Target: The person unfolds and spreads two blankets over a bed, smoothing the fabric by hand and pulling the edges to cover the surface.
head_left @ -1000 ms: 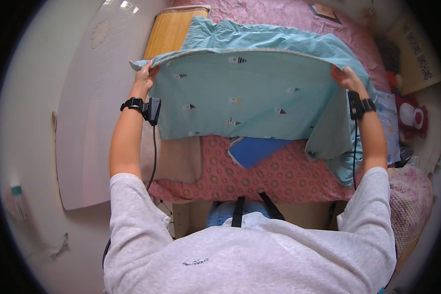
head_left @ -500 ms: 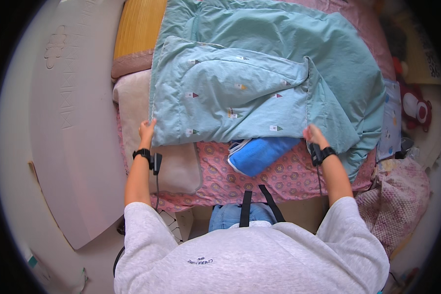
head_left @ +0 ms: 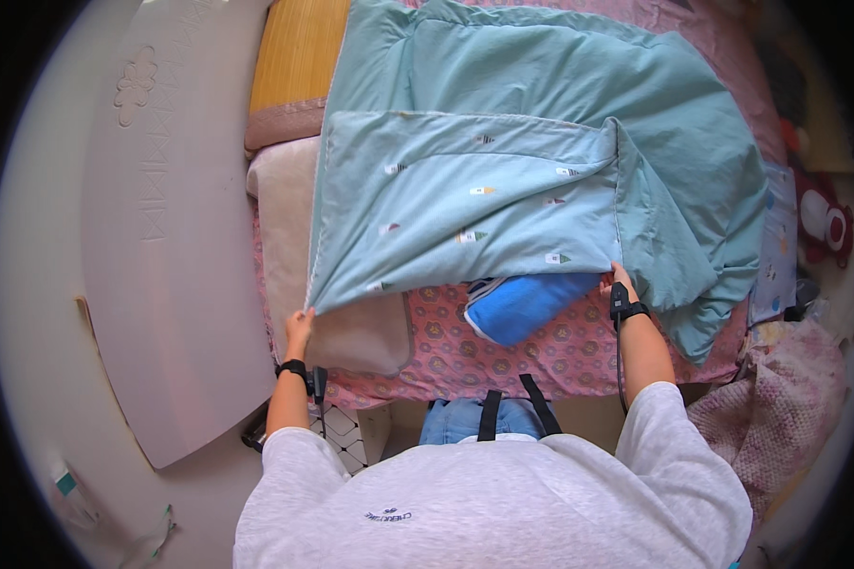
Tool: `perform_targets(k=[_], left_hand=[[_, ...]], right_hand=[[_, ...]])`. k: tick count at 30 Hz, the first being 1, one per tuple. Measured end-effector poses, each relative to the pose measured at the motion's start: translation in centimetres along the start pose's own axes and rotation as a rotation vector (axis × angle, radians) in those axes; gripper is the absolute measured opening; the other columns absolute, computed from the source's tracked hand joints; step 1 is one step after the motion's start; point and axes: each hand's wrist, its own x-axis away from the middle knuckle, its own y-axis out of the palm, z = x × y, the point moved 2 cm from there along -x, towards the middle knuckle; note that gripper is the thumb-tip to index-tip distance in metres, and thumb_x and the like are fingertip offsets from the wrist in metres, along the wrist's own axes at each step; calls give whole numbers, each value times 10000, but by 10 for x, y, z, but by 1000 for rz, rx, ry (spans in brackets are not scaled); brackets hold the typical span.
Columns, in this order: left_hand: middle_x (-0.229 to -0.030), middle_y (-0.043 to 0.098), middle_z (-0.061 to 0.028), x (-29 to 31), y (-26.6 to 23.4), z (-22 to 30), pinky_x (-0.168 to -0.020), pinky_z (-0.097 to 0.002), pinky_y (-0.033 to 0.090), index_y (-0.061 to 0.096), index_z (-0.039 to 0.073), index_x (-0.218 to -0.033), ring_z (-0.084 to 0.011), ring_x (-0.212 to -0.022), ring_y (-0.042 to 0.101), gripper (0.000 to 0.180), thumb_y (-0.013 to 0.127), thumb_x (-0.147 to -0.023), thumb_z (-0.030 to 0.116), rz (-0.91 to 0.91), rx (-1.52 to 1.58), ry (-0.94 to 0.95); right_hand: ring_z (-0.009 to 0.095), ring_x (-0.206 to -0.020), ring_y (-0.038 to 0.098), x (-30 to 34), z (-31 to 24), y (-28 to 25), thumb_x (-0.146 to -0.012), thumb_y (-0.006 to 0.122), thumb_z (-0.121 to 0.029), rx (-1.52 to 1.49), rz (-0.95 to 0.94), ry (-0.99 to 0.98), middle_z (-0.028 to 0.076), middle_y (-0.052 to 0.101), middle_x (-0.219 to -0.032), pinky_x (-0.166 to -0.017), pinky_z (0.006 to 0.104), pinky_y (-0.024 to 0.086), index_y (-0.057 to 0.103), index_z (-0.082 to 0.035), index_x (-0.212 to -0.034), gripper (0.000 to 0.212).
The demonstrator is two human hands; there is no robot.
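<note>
A light blue-green quilt (head_left: 446, 190) with small printed houses lies partly folded over itself on the bed. My left hand (head_left: 300, 332) pinches its near left corner, which is pulled out toward me into a point. On the right, my right hand (head_left: 618, 281) has its fingers closed on the near edge of the folded part. A bright blue folded cloth (head_left: 531, 305) sticks out from under that edge, beside my right hand. Beneath the left corner lies a beige pad (head_left: 365, 337) on the pink patterned sheet (head_left: 441, 356).
A yellow slatted mat (head_left: 299, 47) lies at the far left, next to the pale headboard-like panel (head_left: 180, 284). To the right are a pink textured blanket (head_left: 797, 379), a blue printed cloth (head_left: 776, 237) and a red plush toy (head_left: 824, 226). The bed's near edge is before me.
My left hand has drawn the quilt's left corner toward me, stretching the folded part flatter. The right hand keeps its grip with little shift. The whole view has moved slightly.
</note>
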Motion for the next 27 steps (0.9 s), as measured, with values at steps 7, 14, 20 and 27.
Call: perform_targets(k=[7, 14, 20, 27], left_hand=[[-625, 505, -13, -30, -37, 67, -504, -262, 406, 498, 76, -734, -117, -555, 493, 170, 445, -707, 236, -121, 893, -274], [-587, 494, -52, -76, -232, 104, -445, -217, 403, 496, -13, -705, -109, -509, 474, 294, 469, -722, 279, 442, 613, 299], [-614, 492, -46, -20, -344, 14, -445, -213, 385, 506, 6, -772, -111, -516, 467, 295, 495, -691, 290, 597, 639, 242], [-772, 517, -175, 73, -435, -250, -585, -342, 389, 477, -47, -817, -299, -685, 497, 385, 474, -659, 305, 935, -254, -175]], right_hand=[[160, -773, 425, 37, -42, 0, -688, 421, -157, -457, -138, -78, 20, 458, -835, -692, 282, 351, 426, -111, -835, 155], [186, -639, 475, 176, -77, 6, -698, 426, -138, -144, -496, -359, 73, 482, -664, -560, 289, 393, 440, -43, -745, 107], [193, -664, 496, 305, 50, 2, -703, 421, -148, 37, -579, -138, 90, 464, -710, -561, 287, 405, 419, -35, -743, 120], [165, -664, 502, 334, 211, 70, -680, 422, -147, 420, -899, 244, 79, 503, -782, -574, 259, 414, 420, -36, -798, 162]])
